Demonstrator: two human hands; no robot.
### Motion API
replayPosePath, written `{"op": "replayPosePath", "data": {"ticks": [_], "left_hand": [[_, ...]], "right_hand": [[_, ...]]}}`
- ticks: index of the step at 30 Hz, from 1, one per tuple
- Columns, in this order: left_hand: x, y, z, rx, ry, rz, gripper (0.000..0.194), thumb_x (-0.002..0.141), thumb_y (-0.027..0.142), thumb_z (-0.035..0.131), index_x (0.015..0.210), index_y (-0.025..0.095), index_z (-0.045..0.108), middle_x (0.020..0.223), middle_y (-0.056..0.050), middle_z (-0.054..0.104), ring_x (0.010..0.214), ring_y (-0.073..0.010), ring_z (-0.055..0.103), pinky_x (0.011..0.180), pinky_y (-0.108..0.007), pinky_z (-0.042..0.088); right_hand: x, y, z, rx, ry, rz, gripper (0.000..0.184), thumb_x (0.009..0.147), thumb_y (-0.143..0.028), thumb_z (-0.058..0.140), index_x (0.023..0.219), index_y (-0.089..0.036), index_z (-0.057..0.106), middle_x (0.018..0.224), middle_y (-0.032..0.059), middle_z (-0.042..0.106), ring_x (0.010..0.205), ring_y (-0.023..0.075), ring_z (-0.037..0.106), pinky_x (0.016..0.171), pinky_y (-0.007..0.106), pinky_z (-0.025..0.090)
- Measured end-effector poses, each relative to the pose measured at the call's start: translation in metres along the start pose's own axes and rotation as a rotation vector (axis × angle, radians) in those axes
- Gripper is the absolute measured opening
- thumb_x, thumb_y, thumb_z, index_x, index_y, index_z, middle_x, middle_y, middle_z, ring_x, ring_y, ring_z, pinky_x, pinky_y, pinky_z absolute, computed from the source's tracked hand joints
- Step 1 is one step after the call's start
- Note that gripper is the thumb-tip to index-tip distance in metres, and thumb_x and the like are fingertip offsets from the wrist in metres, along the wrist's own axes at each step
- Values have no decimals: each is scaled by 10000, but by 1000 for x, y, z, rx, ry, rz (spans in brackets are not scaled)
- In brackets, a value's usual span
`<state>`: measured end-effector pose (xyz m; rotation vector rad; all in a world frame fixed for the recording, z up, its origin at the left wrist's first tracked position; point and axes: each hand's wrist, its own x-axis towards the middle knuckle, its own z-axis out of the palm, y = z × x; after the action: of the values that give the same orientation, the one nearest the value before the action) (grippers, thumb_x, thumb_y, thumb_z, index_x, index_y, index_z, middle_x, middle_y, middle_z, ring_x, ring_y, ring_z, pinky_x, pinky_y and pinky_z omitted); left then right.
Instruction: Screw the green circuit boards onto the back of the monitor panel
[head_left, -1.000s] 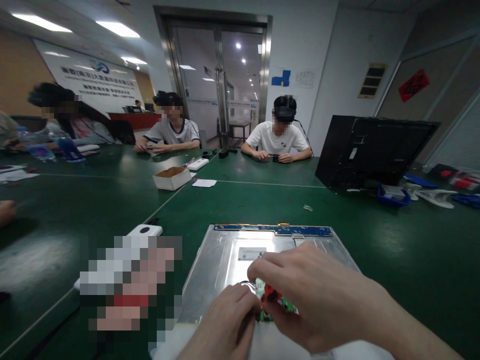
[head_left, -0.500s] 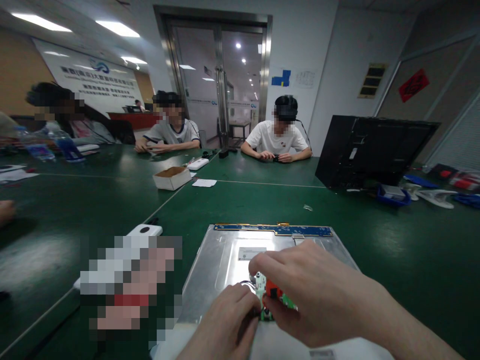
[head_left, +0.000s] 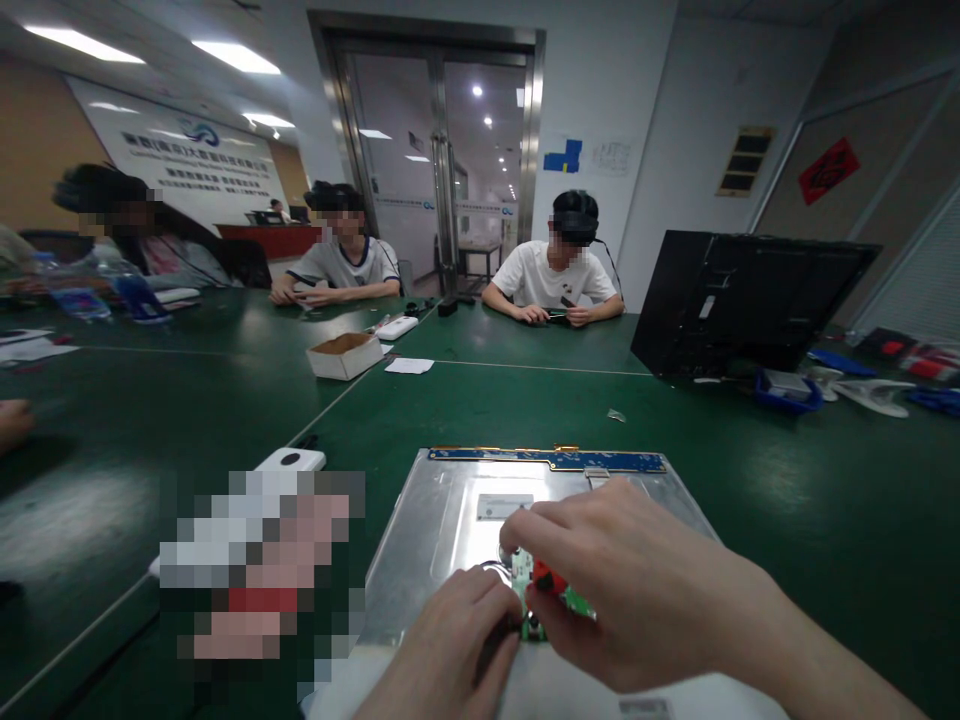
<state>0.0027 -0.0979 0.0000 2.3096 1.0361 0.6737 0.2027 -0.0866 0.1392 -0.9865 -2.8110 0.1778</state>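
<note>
In front of me lies a flat silver metal display panel, with a blue circuit strip along its far edge. A small green circuit board is at the near part of the panel, partly covered by my fingers. My left hand is closed at the board's left edge, its fingertips on it. Over the board, my right hand is closed around a red-and-black tool; its working end is hidden. Thin dark wires run beside the board, near the left fingertips.
Left of the panel lie a white power bank and a blurred-out item. Farther off are a small open carton, a black monitor and a blue tray. Several people sit around the green table.
The red tool has turned slightly in my right fingers, while both hands keep almost the same place. Across the table, a person's hands have moved slightly apart around a dark object.
</note>
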Motion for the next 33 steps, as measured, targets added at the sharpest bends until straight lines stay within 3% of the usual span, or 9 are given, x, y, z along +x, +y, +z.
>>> {"op": "replayPosePath", "data": {"ticks": [7,12,15,23,28,33], "left_hand": [[1,4,-1,-6,21,-15,136,922,157,473,939,205,599,986,-75,660,935,-235,615,899,-368,519],[0,3,0,-16,69,-9,214,886,110,497,1012,216,634,1039,-72,675,988,-232,633,899,-339,527],[1,3,-2,-3,43,-12,166,872,123,522,938,211,645,978,-70,683,935,-231,643,864,-327,542],[1,6,-3,8,51,-11,137,900,144,497,942,210,609,981,-70,672,923,-226,624,898,-346,525],[2,5,-3,-2,50,-15,201,882,109,489,991,217,619,1028,-74,676,964,-231,628,887,-333,522],[2,3,-2,26,35,-4,151,857,119,503,918,209,607,961,-72,676,906,-231,635,866,-336,534]], "right_hand": [[0,2,-2,9,-41,-3,172,941,-396,589,919,-227,563,777,-20,663,592,119,499,508,275,204],[2,2,-1,-30,-24,27,57,926,-261,549,967,-222,559,799,-18,680,593,125,496,506,282,202],[1,1,0,-12,-10,3,110,853,-217,555,960,-217,529,837,-16,667,590,124,485,493,276,216],[1,2,-1,-13,-42,4,166,942,-388,596,933,-225,562,784,-21,676,615,129,539,503,290,196],[0,0,0,-31,-27,23,39,914,-247,550,941,-218,552,799,-15,676,597,126,521,498,292,192],[0,0,0,-11,-14,-21,135,837,-236,573,957,-215,514,844,-7,655,596,130,505,490,280,223]]}}
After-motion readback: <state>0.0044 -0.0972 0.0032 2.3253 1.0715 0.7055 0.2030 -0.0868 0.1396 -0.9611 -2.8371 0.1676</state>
